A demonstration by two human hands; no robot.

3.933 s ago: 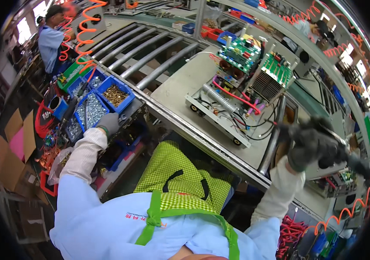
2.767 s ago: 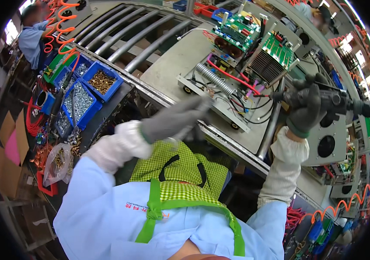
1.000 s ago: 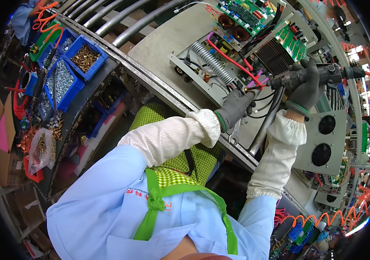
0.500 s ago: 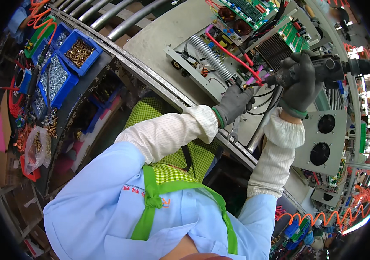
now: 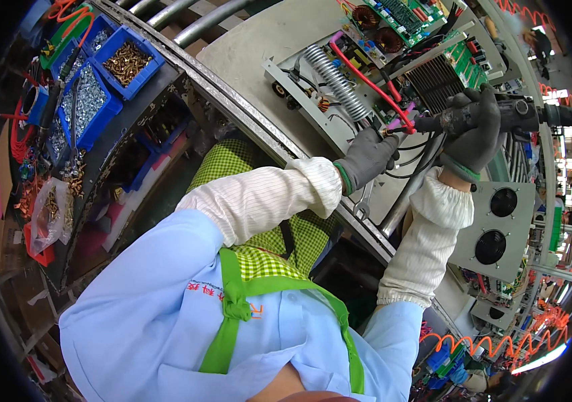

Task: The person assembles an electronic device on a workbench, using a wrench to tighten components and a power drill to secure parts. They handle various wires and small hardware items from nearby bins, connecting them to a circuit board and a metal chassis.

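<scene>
Head view is showing a person in a light blue coat and green checked apron leaning over the desk (image 5: 259,47). Nearest, a wrench (image 5: 362,204) is lying at the desk edge. Just beyond it, the gloved left hand (image 5: 366,157) is pinching closed on something small, too hidden to tell, beside a red wire (image 5: 366,77). Further right, the gloved right hand (image 5: 475,134) is wrapping tightly around a black power screwdriver (image 5: 500,117), its tip pointing left toward the metal chassis (image 5: 312,100). Far left, blue bins (image 5: 108,80) are holding screws.
</scene>
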